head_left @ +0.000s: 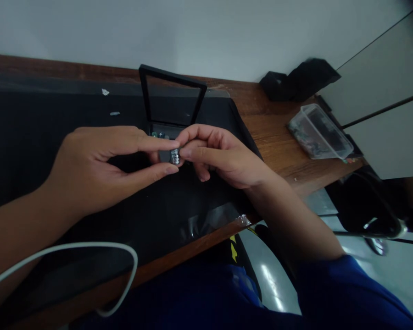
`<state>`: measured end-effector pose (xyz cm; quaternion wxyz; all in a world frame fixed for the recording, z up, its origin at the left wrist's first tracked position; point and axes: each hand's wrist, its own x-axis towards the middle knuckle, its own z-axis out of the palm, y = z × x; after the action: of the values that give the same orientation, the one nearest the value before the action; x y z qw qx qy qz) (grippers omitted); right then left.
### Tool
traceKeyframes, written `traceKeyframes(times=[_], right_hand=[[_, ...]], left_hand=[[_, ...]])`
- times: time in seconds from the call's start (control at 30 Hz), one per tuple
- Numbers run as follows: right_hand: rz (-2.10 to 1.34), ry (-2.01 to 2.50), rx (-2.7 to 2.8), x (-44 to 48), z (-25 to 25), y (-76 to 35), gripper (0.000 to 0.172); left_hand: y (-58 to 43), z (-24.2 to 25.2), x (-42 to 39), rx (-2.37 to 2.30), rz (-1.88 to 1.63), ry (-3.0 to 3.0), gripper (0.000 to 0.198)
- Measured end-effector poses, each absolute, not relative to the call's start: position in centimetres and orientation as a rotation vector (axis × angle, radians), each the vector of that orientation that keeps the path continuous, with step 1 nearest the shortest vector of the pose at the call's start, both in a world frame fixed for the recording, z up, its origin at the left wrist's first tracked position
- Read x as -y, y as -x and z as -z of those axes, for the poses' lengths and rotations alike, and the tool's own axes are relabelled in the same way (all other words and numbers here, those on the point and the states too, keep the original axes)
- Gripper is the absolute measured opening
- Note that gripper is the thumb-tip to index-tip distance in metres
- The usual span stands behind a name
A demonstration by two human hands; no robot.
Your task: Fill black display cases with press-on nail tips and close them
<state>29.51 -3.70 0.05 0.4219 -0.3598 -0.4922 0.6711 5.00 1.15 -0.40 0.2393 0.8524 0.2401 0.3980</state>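
Note:
A small silvery piece (175, 156) with ribbed bands, perhaps a ring or a bead, is pinched between the thumb and index finger of my left hand (103, 160). My right hand (223, 156) is closed at the piece's right side, thumb and fingertips pressed against it. Just behind my hands a black-framed case (173, 73) stands with its clear lid raised. Small greenish and pale bits (158, 134) lie in its base, partly hidden by my fingers.
A black mat (131, 197) covers much of the wooden table (261, 123). Two small pale scraps lie at its back. On the right are a clear plastic tub (316, 133) with greenish contents and a black box (303, 80). A white cable (89, 245) loops in front.

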Motion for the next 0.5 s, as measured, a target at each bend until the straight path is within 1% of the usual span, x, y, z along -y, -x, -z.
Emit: traceKeyframes(times=[0.1,0.23,0.33,0.4,0.5], right_hand=[[-1.673,0.871,1.253,3.72,-0.05,-29.48,0.032],[-1.639,0.883,1.323,3.75,0.26,-29.66,0.036],[-1.558,0.942,1.387,3.93,0.44,-29.7,0.039],[-1.444,0.992,1.438,4.18,0.45,-29.51,0.042],[-1.138,1.109,1.522,4.71,0.43,-28.96,0.049]], left_hand=[[-4.81,0.5,-1.38,-0.665,-1.071,-2.338,0.015],[-4.44,0.83,-1.8,-0.672,-1.037,-2.356,0.015],[-4.23,0.96,-1.92,-0.69,-1.081,-2.346,0.02],[-4.2,0.88,-1.8,-0.721,-1.095,-2.32,0.022],[-4.34,0.58,-1.44,-0.836,-1.057,-2.253,0.023]])
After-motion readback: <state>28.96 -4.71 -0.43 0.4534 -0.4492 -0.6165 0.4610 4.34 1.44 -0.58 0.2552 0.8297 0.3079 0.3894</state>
